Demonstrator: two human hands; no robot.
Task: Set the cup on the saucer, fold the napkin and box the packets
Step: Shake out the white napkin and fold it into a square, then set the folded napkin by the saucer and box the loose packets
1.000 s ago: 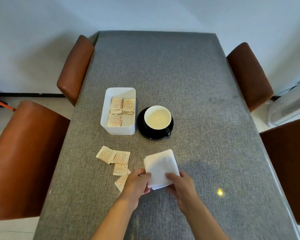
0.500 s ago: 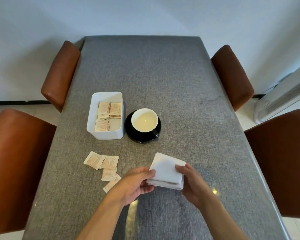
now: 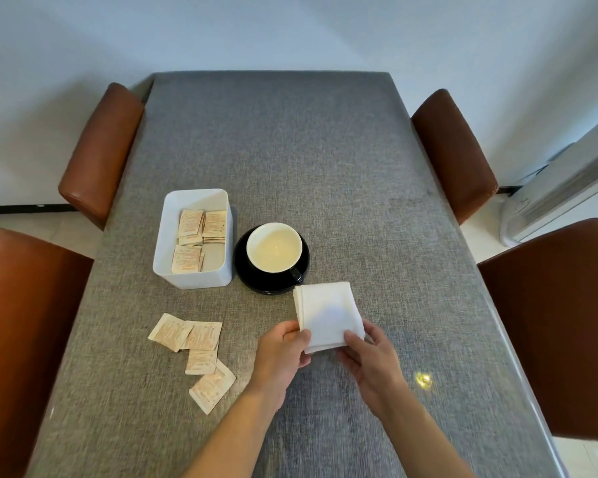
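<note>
Okay, going left to right across the grey woven table (image 3: 325, 160): white plastic box (image 3: 166, 250), rigid, rounded corners, open top, several tan packets inside (image 3: 201, 236) lying flat in loose stacks. Nearer me on the cloth, four loose packets (image 3: 195, 343), overlapping and fanned; they look like thin paper sachets, light, flat, a bit crinkly, so I judge each needs an edge pinch or a slide to lift off the weave, easy to fumble if I grab several. Next, black glossy saucer (image 3: 246, 270) just right of the box, with the cup (image 3: 274, 246) sitting on it, white inside, dark handle toward me, pale liquid in it; I judge it ceramic, hard, breakable and spillable, best left alone. Then the napkin (image 3: 325, 305), white, soft, limp, already folded into a layered square, far corner near the saucer rim. My left hand (image 3: 280, 353) pinches its near left edge, thumb on top, fingers curled under. My right hand (image 3: 370, 360) pinches the near right corner likewise. Both are partly closed on the cloth. It weighs nothing, layers may slip apart, so I would grip across all layers at the edges. Brown padded chairs (image 3: 101, 150) flank the table.
</note>
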